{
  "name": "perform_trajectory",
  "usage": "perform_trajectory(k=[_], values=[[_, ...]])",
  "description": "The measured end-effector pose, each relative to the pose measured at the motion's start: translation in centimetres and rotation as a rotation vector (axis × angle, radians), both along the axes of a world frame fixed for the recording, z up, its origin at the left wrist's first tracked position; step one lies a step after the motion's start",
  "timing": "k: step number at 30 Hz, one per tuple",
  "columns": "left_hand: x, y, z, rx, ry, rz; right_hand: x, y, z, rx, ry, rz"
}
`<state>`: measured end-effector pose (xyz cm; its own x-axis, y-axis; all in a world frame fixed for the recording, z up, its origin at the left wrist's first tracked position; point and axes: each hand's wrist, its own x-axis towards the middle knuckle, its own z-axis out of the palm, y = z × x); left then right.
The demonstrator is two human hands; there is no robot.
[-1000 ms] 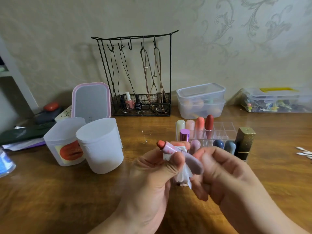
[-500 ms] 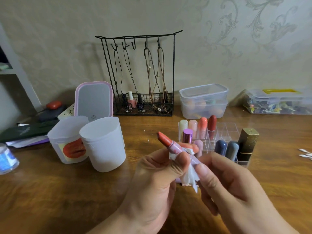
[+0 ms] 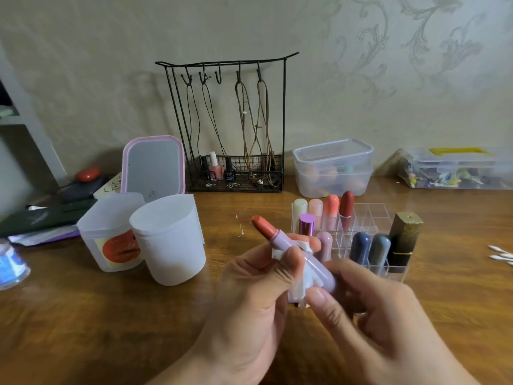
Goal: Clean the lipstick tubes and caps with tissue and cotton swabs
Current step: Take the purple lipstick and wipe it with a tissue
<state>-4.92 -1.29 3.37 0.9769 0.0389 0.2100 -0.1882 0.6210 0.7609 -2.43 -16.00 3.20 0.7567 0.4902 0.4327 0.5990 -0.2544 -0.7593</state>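
An open lilac lipstick tube [image 3: 280, 238] with an extended coral bullet [image 3: 263, 225] points up and to the left over the table. My left hand [image 3: 258, 295] pinches a white tissue [image 3: 301, 284] around the tube's middle. My right hand [image 3: 369, 309] grips the tube's rounded lilac base [image 3: 323, 276]. Behind them stands a clear organizer [image 3: 369, 215] holding several capped lipsticks, a purple metallic one [image 3: 306, 224] and a gold and black one [image 3: 404, 240]. Cotton swabs [image 3: 499, 255] lie at the right edge.
Two white tissue canisters [image 3: 166, 240] stand at the left, a pink-framed mirror [image 3: 154, 165] behind them. A black wire jewellery rack [image 3: 236, 129] and clear plastic boxes [image 3: 333, 168] line the wall. A lidded craft box [image 3: 458, 169] sits far right.
The coral bullet has come further out of the tube and now points higher up and left. My right hand has shifted down onto the tube's base.
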Motion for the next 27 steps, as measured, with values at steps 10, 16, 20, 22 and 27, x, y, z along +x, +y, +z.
perform_trajectory(k=[10, 16, 20, 22, 27], values=[[0.0, -0.2, -0.3, -0.029, 0.088, -0.048, 0.0, 0.4, 0.1, 0.421, 1.040, 0.287], [0.1, 0.2, 0.0, -0.055, 0.058, -0.043, 0.3, 0.6, 0.4, 0.369, 1.070, 0.283], [-0.2, 0.1, 0.4, -0.106, -0.012, -0.125, 0.5, 0.5, 0.7, 0.406, 1.216, 0.447], [-0.3, 0.1, 0.7, -0.127, -0.020, -0.119, 0.8, 0.2, 0.3, 0.318, 0.980, 0.336], [-0.5, 0.1, 0.9, -0.132, 0.024, -0.064, 0.4, 0.4, 0.2, 0.267, 0.432, 0.136]])
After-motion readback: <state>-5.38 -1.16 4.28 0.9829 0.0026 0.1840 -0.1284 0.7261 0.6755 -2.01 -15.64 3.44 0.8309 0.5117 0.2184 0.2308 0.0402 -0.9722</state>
